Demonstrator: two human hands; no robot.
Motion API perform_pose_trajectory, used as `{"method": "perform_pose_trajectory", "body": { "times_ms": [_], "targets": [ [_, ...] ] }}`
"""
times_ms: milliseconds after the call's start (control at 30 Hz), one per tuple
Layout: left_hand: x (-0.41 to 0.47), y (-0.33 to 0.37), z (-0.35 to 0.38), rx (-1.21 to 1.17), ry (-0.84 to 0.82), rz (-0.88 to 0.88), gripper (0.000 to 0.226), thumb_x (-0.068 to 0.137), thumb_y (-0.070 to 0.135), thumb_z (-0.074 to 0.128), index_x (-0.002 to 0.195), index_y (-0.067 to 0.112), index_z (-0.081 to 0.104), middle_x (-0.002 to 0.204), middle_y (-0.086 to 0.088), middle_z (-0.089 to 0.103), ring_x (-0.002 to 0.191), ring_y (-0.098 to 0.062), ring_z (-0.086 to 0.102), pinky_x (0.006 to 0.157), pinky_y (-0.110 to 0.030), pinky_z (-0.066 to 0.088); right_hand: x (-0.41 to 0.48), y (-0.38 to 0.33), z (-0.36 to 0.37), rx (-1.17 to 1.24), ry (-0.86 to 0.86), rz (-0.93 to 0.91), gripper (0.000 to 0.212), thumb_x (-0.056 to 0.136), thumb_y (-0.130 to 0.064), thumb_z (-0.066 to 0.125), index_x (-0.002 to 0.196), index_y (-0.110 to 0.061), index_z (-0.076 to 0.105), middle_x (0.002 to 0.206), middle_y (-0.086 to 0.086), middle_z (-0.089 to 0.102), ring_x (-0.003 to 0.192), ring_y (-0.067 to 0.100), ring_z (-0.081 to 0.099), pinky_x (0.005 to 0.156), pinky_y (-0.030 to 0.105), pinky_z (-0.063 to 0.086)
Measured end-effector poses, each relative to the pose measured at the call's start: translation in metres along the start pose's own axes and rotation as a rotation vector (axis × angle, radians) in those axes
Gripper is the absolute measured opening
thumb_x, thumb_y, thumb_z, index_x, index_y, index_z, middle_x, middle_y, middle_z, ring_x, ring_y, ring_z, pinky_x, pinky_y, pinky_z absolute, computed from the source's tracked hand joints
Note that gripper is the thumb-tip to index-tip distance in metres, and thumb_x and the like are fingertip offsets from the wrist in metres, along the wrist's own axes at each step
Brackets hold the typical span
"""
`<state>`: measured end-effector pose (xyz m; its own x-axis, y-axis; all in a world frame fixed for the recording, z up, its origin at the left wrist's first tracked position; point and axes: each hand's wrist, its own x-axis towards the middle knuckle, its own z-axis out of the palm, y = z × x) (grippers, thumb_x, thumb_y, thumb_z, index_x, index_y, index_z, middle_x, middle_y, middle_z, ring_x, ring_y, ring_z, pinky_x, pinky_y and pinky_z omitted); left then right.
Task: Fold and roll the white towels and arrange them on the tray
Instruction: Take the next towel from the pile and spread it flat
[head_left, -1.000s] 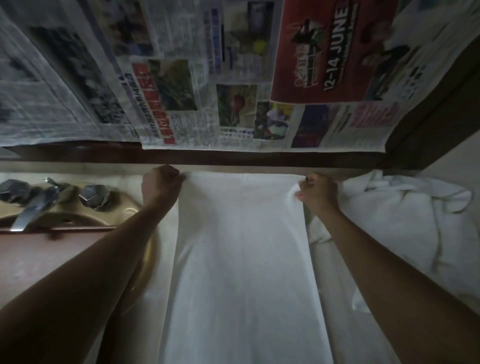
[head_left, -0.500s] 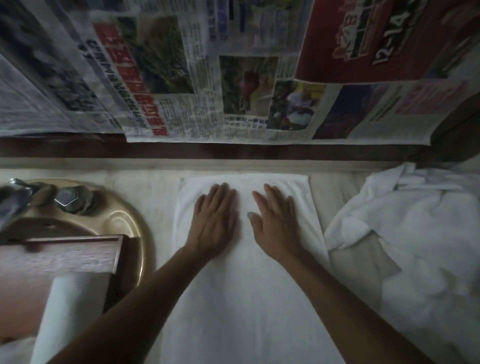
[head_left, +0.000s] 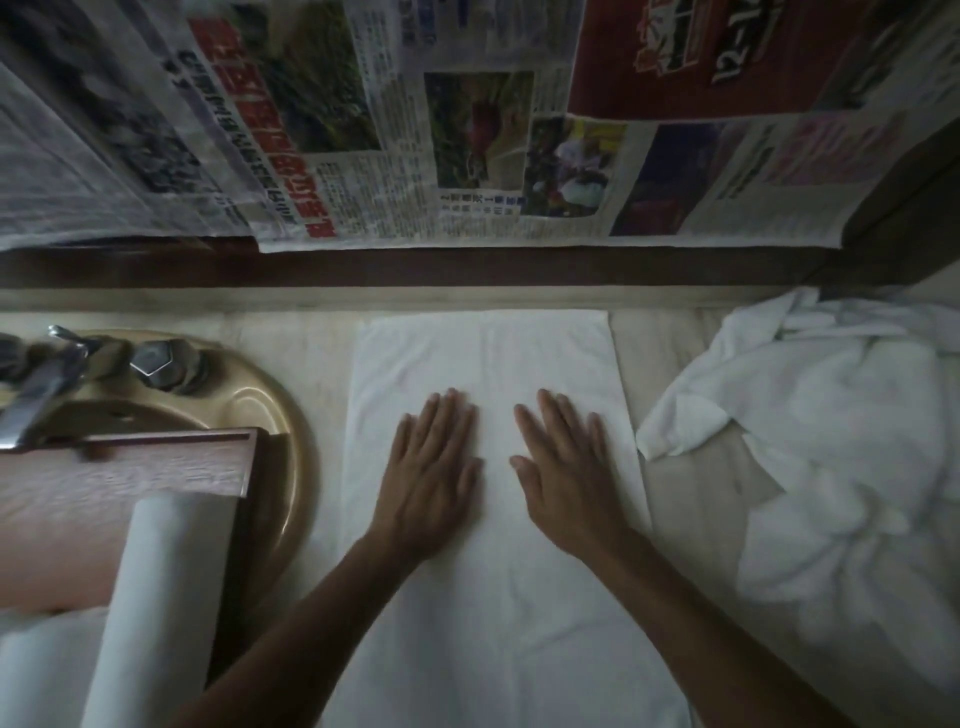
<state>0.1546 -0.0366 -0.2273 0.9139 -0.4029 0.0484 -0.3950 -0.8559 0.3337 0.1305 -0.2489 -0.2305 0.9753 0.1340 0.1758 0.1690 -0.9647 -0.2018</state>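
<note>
A white towel (head_left: 488, 353) lies folded into a long strip down the middle of the counter, its far edge near the wall. My left hand (head_left: 431, 467) and my right hand (head_left: 566, 473) press flat on it side by side, fingers straight. A wooden tray (head_left: 156, 467) sits over the sink at the left, and a rolled white towel (head_left: 156, 597) lies on it. A heap of loose white towels (head_left: 831, 441) lies on the counter at the right.
A gold-coloured sink basin (head_left: 275, 415) with a metal tap (head_left: 36, 395) and a knob (head_left: 156, 361) is at the left. Newspaper sheets (head_left: 415, 130) cover the wall behind the counter. A dark wooden strip (head_left: 467, 267) runs along the wall's base.
My hands let go of the towel's far corners, went flat on its middle and have slid towards me along it. The view has tipped down, showing the tray and rolled towel.
</note>
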Motion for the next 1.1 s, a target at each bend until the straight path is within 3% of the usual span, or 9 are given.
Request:
{"method": "perform_pose_trajectory", "body": {
  "times_ms": [167,267,400,467,667,767,900,967,1100],
  "targets": [
    [-0.022,-0.058,-0.019,0.06,0.038,-0.212,0.064,0.108,0.045,0.022,0.165,0.017,0.013,0.172,-0.006,0.004,0.16,-0.022,-0.001,0.126,-0.056,0.014,-0.005,0.07,-0.008,-0.105,0.079,0.149,0.054,0.108,-0.04,0.037,0.151,-0.01,0.049,0.16,0.015,0.04,0.15,0.034,0.035,0.118,0.059,0.027],
    [-0.047,-0.024,-0.023,-0.011,0.145,-0.17,0.064,0.106,0.034,0.031,0.163,0.01,0.019,0.171,-0.012,0.011,0.159,-0.027,0.005,0.127,-0.053,0.012,-0.024,0.065,-0.021,-0.042,0.129,0.25,0.056,0.107,-0.037,0.039,0.152,-0.004,0.045,0.159,0.022,0.038,0.148,0.041,0.034,0.117,0.06,0.029],
    [-0.094,0.048,0.005,-0.078,0.083,-0.049,0.06,0.108,0.038,0.028,0.162,0.012,0.026,0.171,-0.008,0.016,0.159,-0.025,0.01,0.127,-0.051,0.014,-0.091,-0.032,-0.013,0.065,-0.002,0.041,0.057,0.103,-0.036,0.046,0.156,-0.014,0.042,0.167,0.013,0.028,0.156,0.032,0.022,0.122,0.06,0.021],
    [-0.113,0.04,0.011,-0.056,0.05,-0.048,0.06,0.109,0.042,0.026,0.162,0.015,0.027,0.171,-0.005,0.017,0.159,-0.023,0.012,0.126,-0.054,0.018,-0.118,-0.033,-0.013,0.052,-0.042,-0.042,0.055,0.104,-0.037,0.045,0.156,-0.019,0.043,0.168,0.009,0.028,0.157,0.027,0.02,0.122,0.059,0.019],
    [-0.173,-0.031,-0.008,0.022,0.16,-0.224,0.061,0.107,0.035,0.033,0.16,0.004,0.029,0.169,-0.015,0.019,0.158,-0.032,0.016,0.123,-0.06,0.021,-0.139,0.052,-0.037,-0.032,-0.001,0.196,0.054,0.105,-0.035,0.036,0.153,-0.011,0.046,0.163,0.014,0.035,0.153,0.033,0.029,0.119,0.057,0.025],
    [-0.198,0.023,-0.006,-0.078,0.188,-0.192,0.061,0.105,0.03,0.032,0.16,0.002,0.027,0.169,-0.017,0.017,0.158,-0.033,0.015,0.126,-0.056,0.013,-0.152,0.016,-0.04,0.037,0.063,0.231,0.056,0.105,-0.033,0.04,0.155,-0.008,0.042,0.165,0.018,0.03,0.153,0.038,0.026,0.121,0.059,0.022],
    [-0.219,0.092,0.017,-0.174,0.062,-0.095,0.06,0.106,0.032,0.029,0.162,0.008,0.025,0.171,-0.009,0.014,0.159,-0.027,0.013,0.126,-0.056,0.016,-0.203,-0.063,-0.03,0.077,-0.116,-0.033,0.058,0.104,-0.036,0.042,0.159,-0.018,0.036,0.17,0.011,0.02,0.158,0.031,0.013,0.123,0.06,0.016],
    [-0.231,0.074,0.018,-0.122,0.057,-0.131,0.06,0.107,0.035,0.032,0.161,0.011,0.028,0.171,-0.007,0.016,0.159,-0.026,0.014,0.125,-0.056,0.02,-0.22,-0.043,-0.032,0.077,-0.122,-0.088,0.056,0.104,-0.036,0.043,0.158,-0.02,0.04,0.169,0.01,0.023,0.157,0.029,0.016,0.122,0.06,0.018],
    [-0.272,0.022,0.0,-0.006,0.101,-0.215,0.063,0.105,0.037,0.037,0.16,0.007,0.029,0.171,-0.011,0.017,0.158,-0.031,0.015,0.125,-0.059,0.019,-0.235,0.028,-0.047,0.003,-0.089,0.079,0.055,0.105,-0.036,0.036,0.155,-0.016,0.044,0.167,0.011,0.029,0.155,0.03,0.025,0.121,0.059,0.022]
  ]
}}
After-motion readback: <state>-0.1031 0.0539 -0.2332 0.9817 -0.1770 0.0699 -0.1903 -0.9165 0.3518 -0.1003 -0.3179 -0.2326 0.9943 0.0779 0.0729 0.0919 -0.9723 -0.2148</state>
